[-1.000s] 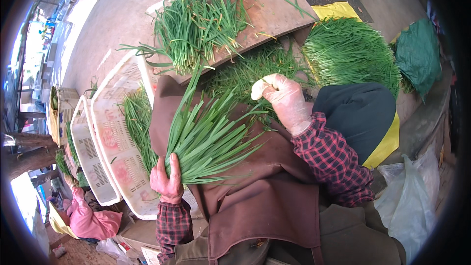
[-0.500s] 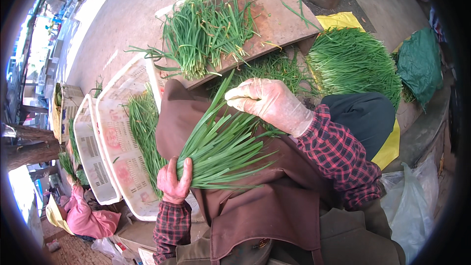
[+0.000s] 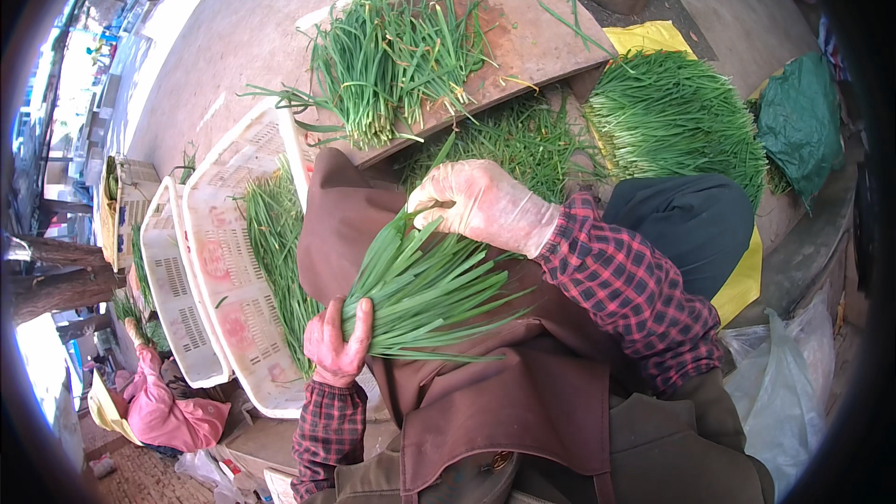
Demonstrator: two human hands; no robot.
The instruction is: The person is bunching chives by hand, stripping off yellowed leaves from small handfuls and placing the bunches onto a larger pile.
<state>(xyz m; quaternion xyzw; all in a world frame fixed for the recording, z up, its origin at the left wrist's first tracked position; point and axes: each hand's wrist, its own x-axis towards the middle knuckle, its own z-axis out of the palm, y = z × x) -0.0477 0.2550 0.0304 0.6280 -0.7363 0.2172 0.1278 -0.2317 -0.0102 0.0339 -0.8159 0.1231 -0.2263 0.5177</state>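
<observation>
My left hand [image 3: 338, 345] grips the root end of a bunch of green chives [image 3: 425, 285] that lies across my brown apron [image 3: 485, 383]. My right hand [image 3: 481, 205], in a thin clear glove, closes on the leaf end of the same bunch. A loose pile of chives [image 3: 397, 61] rests on a wooden board [image 3: 532, 28] beyond my hands. More chives [image 3: 523, 140] lie under the board's near edge.
A white plastic crate [image 3: 229, 280] holding chives stands at my left, with another crate [image 3: 168, 289] beside it. A big heap of chives [image 3: 677, 117] on yellow sheet lies at right, near a green bag [image 3: 803, 126]. A person in pink [image 3: 163, 406] crouches at lower left.
My right hand came down from above the bunch and now holds its leaf end. The bunch has tilted lower across my lap. My left hand keeps its grip.
</observation>
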